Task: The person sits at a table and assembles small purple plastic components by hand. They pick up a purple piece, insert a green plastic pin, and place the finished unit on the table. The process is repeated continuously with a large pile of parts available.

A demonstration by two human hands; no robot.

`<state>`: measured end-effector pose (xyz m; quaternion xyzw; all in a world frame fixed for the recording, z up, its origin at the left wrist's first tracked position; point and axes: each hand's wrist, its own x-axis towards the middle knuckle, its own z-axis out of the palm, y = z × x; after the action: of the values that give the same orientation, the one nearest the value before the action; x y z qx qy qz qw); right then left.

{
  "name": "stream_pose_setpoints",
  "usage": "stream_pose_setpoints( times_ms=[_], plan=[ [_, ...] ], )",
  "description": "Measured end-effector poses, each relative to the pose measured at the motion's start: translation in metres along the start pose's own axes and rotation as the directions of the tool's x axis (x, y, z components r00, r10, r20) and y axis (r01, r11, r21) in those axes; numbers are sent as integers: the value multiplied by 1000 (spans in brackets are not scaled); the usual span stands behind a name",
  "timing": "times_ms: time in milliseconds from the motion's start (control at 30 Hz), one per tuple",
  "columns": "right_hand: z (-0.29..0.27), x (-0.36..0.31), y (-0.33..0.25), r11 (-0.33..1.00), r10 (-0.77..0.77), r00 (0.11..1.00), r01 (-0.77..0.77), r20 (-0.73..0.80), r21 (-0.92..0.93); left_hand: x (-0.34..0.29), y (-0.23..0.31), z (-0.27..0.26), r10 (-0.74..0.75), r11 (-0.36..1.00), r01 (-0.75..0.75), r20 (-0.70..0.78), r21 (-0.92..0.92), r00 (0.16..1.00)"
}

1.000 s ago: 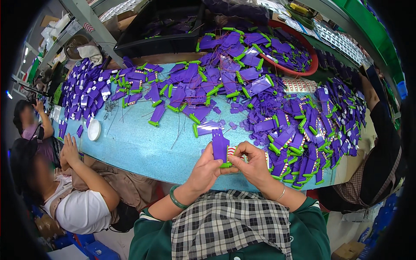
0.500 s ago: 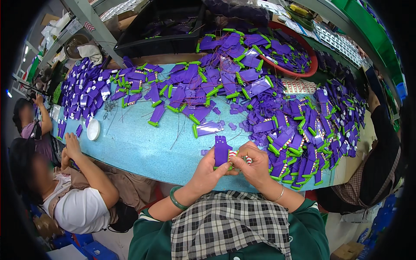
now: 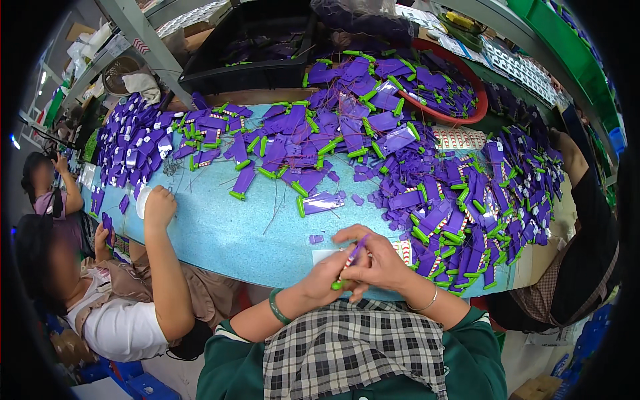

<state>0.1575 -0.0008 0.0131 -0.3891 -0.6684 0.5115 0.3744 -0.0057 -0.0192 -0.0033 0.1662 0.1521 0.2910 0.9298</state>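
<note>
Both my hands are together above the near edge of the blue table. Between them is a flat purple plastic part (image 3: pixel 357 251) with a green end and a red-and-white striped strip, turned edge-on. My left hand (image 3: pixel 322 277) is closed round its lower part, by the green end. My right hand (image 3: pixel 383 265) presses against the part from the other side with bent fingers. A sheet of striped stickers (image 3: pixel 403 251) lies partly hidden behind my right hand. A small loose purple piece (image 3: pixel 316 239) lies on the table just beyond my left hand.
Heaps of purple-and-green parts (image 3: pixel 460 220) cover the table's right and far sides. Behind them stand a red basin (image 3: pixel 481 100) and a black bin (image 3: pixel 247 75). At left, a co-worker's hand (image 3: pixel 160 207) is at a white round dish (image 3: pixel 141 202). Another person sits right.
The purple part has turned from face-up to edge-on, with my hands slightly lower. The sticker sheet now shows by my right hand. The co-worker's hand has moved to the white dish.
</note>
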Motion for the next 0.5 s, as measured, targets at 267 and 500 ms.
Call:
stream_pose_setpoints(
  times_ms=[267, 500],
  plan=[
    [-6, -7, 0, 842, 140, 987, -159, 75, 516, 6, 5, -1, -120, 992, 114, 127, 58, 985],
    [-18, -5, -11, 746, 260, 966, -200, -2, 635, -5, 45, 18, 521, -614, -373, 712, 696, 470]
  ],
)
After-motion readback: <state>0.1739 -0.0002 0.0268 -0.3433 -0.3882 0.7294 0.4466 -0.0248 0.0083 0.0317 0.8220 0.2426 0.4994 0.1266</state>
